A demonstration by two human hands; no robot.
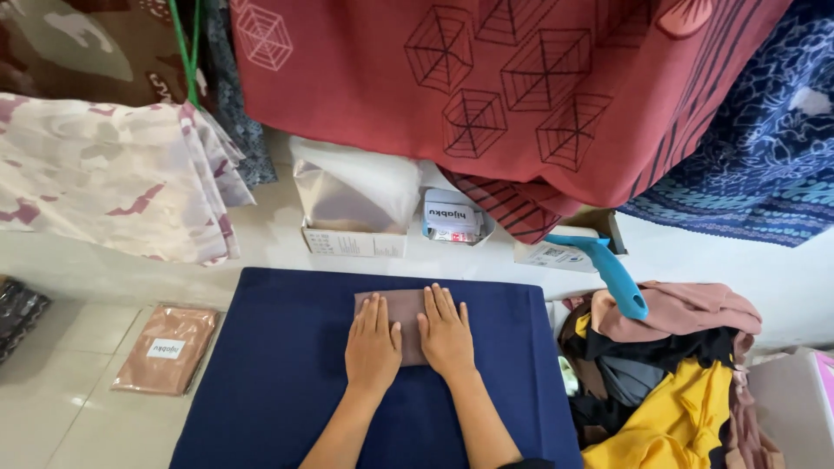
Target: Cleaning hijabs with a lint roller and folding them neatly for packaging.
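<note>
Mauve-brown cloth, folded into a small rectangle [404, 323], is lying under both my palms on a navy padded board [287, 382] that is serving as my tabletop. I am pressing it flat rather than gripping it: my left hand [372, 346] is spread over the near left part of the fold, and my right hand [446, 332] is covering its right half, fingers straight and close together, thumbs nearly touching. Neither grip is closing on anything; both are lying open and flat, which, I judge, is keeping the layers from springing apart and smoothing the crease.

Beyond my fingertips, past the far edge of the board, a small white carton stuffed with clear bags [354, 204] and a smaller box with a white label [453, 219] are standing against the wall. Off to the right of my right grip, a heap of garments in dusty pink, black and yellow [669, 373] is piled up, with a blue-handled tool [611, 269] resting on top of it, its handle pointing my way. Left of my left grip, well apart on the tiled floor, a flat packet holding tan fabric [165, 347] is lying. Red patterned cloth [486, 87] is hanging overhead, with a pale pink camouflage-print cloth [113, 174] draped further left.
</note>
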